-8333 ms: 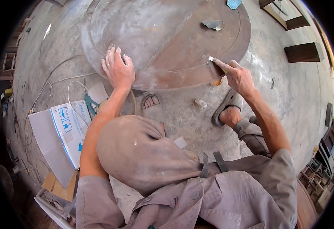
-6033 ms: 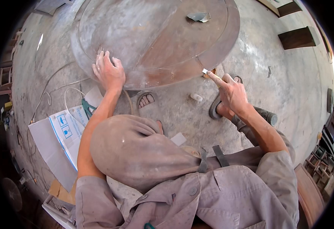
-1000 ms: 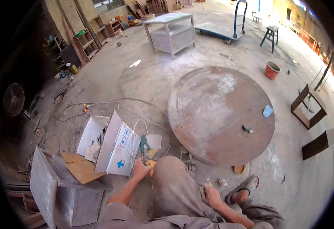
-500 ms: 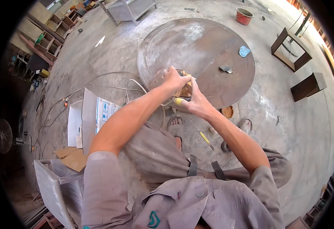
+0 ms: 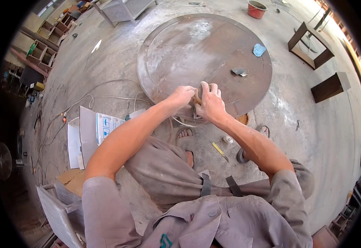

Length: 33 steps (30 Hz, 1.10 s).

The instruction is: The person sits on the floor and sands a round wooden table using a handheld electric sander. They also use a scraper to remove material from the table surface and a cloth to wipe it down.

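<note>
1. While your forearms (image 5: 136, 130) reach forward, your left hand (image 5: 182, 98) and right hand (image 5: 211, 105) meet over the near edge of the round brown desk (image 5: 246, 43).
2. Your left hand has its fingers bent and pinching one side of a tan tool (image 5: 197, 98); part of that grip is turned from view.
3. Your right hand is curled against the tool's other side, fingers raised and close together; where its fingertips bear cannot be seen.
4. The tan tool sits between your two hands, largely covered by them; whether it touches the desk cannot be told.
5. Toward the right of the desk top lie a crumpled blue cloth (image 5: 259, 50) and a curved grey scrap (image 5: 240, 72), apart from each other and from your hands.
6. Beside the desk's near right rim is an orange-brown dish (image 5: 243, 119), partly hidden.
7. Between your sandalled feet (image 5: 184, 133), the floor (image 5: 203, 142) holds a small pale container (image 5: 228, 139) and a slim yellow-and-dark tool (image 5: 219, 151), lying near one another.
8. To your left stands an open white carton (image 5: 108, 125), with a grey cable (image 5: 91, 100) loosely looped beyond it.
</note>
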{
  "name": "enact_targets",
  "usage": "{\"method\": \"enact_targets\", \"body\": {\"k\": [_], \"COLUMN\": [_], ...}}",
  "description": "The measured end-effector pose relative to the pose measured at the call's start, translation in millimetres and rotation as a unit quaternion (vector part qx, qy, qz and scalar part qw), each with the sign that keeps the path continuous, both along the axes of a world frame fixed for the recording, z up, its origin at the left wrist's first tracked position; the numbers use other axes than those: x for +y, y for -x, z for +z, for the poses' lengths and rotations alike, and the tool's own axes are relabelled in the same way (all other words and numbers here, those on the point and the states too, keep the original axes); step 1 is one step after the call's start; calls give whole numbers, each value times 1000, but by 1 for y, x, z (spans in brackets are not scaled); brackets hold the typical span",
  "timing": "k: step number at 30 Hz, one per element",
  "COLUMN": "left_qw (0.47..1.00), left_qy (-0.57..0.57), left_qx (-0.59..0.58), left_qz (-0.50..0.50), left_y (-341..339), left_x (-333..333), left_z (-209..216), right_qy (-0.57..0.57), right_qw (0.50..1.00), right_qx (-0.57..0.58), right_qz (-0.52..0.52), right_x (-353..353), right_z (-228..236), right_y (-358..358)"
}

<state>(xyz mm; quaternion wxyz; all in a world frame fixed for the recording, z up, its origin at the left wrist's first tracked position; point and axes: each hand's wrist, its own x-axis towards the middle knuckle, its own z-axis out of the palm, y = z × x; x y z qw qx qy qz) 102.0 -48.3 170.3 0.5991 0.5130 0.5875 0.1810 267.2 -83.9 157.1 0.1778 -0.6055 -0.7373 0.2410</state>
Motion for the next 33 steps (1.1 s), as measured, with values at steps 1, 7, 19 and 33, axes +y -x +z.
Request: {"method": "enact_targets", "body": {"k": [1, 7, 19, 33], "left_qw": [996, 887, 842, 754], "left_qy": [-41, -344, -403, -531], "left_qx": [47, 255, 242, 292], "left_qz": [-65, -173, -263, -252], "left_y": [10, 51, 52, 74], "left_x": [4, 8, 6, 29], "left_z": [-2, -33, -72, -113], "right_qy": [21, 5, -14, -59], "right_qw": [1000, 1000, 993, 972], "right_qx": [1, 5, -90, -150], "right_qz": [10, 4, -77, -171], "right_x": [10, 55, 125, 137], "right_z": [4, 30, 9, -5], "right_y": [-4, -70, -170, -163]}}
